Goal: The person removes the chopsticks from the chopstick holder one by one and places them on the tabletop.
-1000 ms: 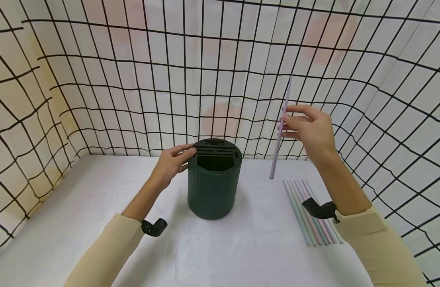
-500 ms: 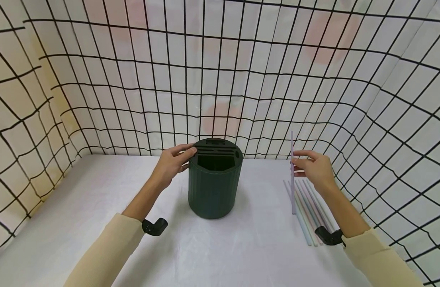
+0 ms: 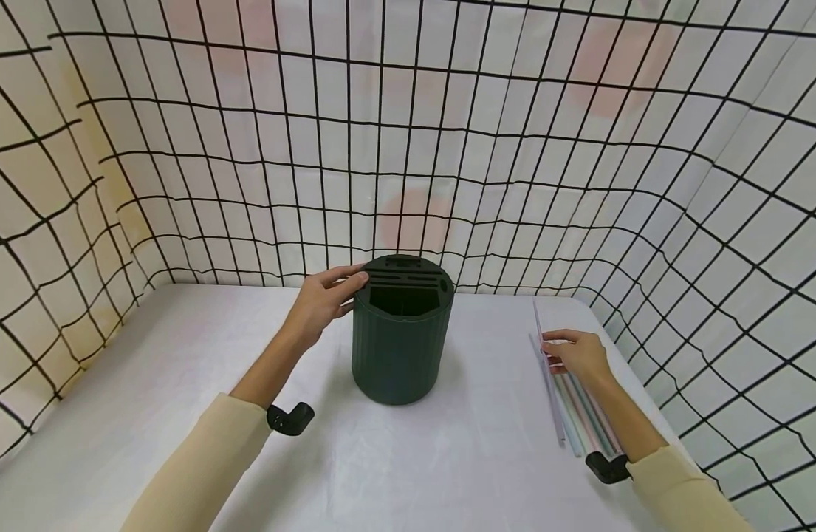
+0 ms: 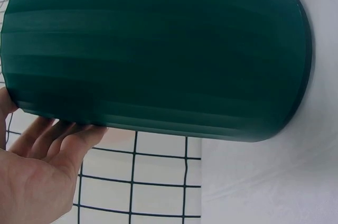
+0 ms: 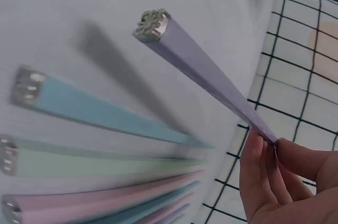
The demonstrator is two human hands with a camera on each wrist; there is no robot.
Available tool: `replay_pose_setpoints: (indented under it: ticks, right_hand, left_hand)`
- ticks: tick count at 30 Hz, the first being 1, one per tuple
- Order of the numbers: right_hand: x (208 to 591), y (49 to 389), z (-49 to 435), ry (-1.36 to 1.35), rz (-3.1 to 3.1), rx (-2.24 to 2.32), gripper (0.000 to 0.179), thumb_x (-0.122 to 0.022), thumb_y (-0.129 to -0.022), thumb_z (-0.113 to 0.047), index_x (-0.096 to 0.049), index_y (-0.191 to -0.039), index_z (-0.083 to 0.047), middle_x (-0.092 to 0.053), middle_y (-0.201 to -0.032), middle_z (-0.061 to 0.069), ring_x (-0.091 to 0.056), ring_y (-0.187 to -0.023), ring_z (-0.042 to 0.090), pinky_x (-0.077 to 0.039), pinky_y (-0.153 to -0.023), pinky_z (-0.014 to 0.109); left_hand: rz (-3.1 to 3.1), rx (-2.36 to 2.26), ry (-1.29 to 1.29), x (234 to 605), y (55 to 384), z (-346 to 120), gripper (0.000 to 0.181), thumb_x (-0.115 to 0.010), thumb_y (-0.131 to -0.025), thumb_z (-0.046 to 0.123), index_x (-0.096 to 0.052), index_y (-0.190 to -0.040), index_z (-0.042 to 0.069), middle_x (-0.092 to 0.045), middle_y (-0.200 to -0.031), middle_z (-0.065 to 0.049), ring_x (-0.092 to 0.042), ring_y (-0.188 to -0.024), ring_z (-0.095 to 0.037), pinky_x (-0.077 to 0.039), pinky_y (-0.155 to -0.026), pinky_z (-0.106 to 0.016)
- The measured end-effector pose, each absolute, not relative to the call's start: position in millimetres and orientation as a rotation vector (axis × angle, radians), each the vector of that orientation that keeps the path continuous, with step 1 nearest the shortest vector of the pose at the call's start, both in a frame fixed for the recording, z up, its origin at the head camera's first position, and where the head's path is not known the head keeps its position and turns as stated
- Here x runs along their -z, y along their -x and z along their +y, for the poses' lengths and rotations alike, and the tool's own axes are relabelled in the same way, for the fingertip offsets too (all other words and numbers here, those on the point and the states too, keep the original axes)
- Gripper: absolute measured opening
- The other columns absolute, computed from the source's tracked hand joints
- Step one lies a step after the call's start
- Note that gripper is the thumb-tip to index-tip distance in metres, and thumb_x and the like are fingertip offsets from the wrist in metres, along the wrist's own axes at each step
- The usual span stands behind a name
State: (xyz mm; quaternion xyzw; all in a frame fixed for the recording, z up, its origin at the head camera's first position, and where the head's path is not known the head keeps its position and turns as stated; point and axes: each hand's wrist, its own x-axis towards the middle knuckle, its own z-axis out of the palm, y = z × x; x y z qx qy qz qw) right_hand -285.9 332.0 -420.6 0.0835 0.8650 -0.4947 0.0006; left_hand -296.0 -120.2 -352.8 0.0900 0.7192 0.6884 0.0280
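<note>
A dark green utensil holder point(image 3: 399, 362) with slots and a wide opening in its top stands upright on the white table. My left hand point(image 3: 319, 304) holds it at the upper left, thumb on the rim and fingers along the side point(image 4: 47, 166). Between thumb and fingertips my right hand point(image 3: 578, 357) pinches a lilac chopstick point(image 3: 554, 408). Its square end with a silver ornamental cap points towards me, as the right wrist view shows. Under and beside that hand lies a row of pastel chopsticks, among them a light blue one point(image 5: 100, 105), a green one point(image 5: 95, 158) and a pink one point(image 5: 90, 198).
A black wire grid point(image 3: 281, 185) in front of white cloth encloses the back and both sides of the table point(image 3: 394, 473). On each wrist sits a small black camera point(image 3: 291, 419).
My right hand has come down with the lilac chopstick from high before the grid to close over the row at the right. The left hand and utensil holder have stayed put.
</note>
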Motion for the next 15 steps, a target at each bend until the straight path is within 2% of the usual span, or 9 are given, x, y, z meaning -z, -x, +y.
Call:
replay_pose_setpoints:
  ticks: [5,15]
  right_hand:
    - [435.6,284.1,337.0,-0.274,2.708,1.486,0.04,-0.064,-0.099,-0.012,-0.061,-0.132,0.011,-0.073,-0.098,0.018,-0.072,-0.077,0.018,-0.064,-0.065,0.028]
    - [447.9,284.8,336.8,-0.33,2.669,1.41,0.036,-0.067,-0.095,-0.008,-0.064,-0.125,0.012,-0.071,-0.078,0.005,-0.066,-0.064,0.012,-0.062,-0.058,0.028]
  left_hand:
    - [2.224,-2.123,-0.274,352.9,296.1,-119.7,0.049,-0.068,-0.099,0.036,-0.06,-0.143,0.014,-0.063,-0.139,-0.01,-0.061,-0.129,-0.023,-0.054,-0.105,-0.038]
    - [2.222,-2.122,-0.265,352.5,296.3,-119.7,0.049,-0.068,-0.098,0.036,-0.06,-0.142,0.015,-0.063,-0.139,-0.009,-0.061,-0.13,-0.023,-0.054,-0.106,-0.038]
